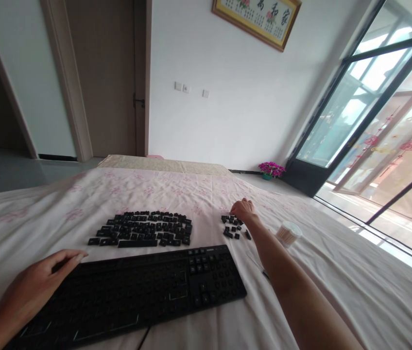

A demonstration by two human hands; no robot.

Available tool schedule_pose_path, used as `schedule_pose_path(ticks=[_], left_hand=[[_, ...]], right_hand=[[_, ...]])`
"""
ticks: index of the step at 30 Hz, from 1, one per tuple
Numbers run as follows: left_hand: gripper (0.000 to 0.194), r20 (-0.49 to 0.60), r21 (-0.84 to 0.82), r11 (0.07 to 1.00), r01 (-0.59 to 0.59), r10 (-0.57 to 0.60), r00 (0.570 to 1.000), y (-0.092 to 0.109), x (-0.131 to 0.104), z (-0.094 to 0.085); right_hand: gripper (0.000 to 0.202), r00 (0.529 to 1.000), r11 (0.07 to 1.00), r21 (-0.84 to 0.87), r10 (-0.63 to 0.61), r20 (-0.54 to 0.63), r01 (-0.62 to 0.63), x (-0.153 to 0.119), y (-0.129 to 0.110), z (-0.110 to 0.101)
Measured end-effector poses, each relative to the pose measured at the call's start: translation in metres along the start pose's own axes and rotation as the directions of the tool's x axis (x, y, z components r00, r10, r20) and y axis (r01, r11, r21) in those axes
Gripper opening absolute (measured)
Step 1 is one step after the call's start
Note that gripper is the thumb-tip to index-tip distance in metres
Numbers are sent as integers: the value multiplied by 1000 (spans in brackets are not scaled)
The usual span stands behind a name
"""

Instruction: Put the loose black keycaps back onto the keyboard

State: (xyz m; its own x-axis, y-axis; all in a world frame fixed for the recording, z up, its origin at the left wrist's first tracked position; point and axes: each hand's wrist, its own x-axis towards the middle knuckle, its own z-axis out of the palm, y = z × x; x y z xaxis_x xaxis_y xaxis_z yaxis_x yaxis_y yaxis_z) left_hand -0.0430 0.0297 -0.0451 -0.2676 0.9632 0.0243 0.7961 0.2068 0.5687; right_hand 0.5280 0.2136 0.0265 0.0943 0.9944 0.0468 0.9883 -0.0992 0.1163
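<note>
A black computer keyboard (pixel 129 291) lies at a slant on the bedsheet. Most of its keycaps are off, though a few remain near its right end. At its upper left, my left hand (pixel 42 277) has thumb and forefinger pinched together by the back edge; what they hold is too small to make out. Farther off, my right hand (pixel 243 208) is down at the back of a small group of loose keycaps (pixel 232 228). Its fingers are bent, and their tips are hidden. Behind the keyboard sits a larger set of black keycaps (pixel 145 228), laid out in rows.
Right of my forearm stands a clear round tub of cotton swabs (pixel 289 233). A thin tool (pixel 264 273) lies partly under the forearm. The floral sheet (pixel 177 187) is wrinkled. Pink flowers (pixel 271 169) stand on the floor near the glass door (pixel 366 126).
</note>
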Motion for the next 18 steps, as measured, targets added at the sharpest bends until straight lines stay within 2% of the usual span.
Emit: schedule_pose_path(ticks=[3, 6, 10, 14, 16, 18], left_hand=[[44, 72, -38, 998, 50, -47, 996, 12, -7, -8], [44, 83, -48, 997, 52, -48, 995, 21, -12, -13], [43, 75, -24, 999, 35, -33, 997, 26, -12, -16], [45, 57, -6, 1000, 4, -4, 998, 28, -13, -18], [45, 43, 8, 1000, -7, 7, 999, 27, -14, -18], [45, 10, 31, 998, -47, 46, 999, 26, -14, -18]], right_hand=[[13, 1000, 1000, 11, -20, 0, 20, -3, -2, -2], [12, 999, 999, 32, -40, -27, 41, -12, -6, -9], [18, 990, 993, 81, -76, -119, 86, -36, -16, -24], [23, 967, 973, 141, -149, -207, 180, -80, -31, -38], [21, 928, 926, 213, -249, -278, 313, -109, -37, -41], [19, 899, 891, 241, -302, -318, 385, -140, -42, -42]])
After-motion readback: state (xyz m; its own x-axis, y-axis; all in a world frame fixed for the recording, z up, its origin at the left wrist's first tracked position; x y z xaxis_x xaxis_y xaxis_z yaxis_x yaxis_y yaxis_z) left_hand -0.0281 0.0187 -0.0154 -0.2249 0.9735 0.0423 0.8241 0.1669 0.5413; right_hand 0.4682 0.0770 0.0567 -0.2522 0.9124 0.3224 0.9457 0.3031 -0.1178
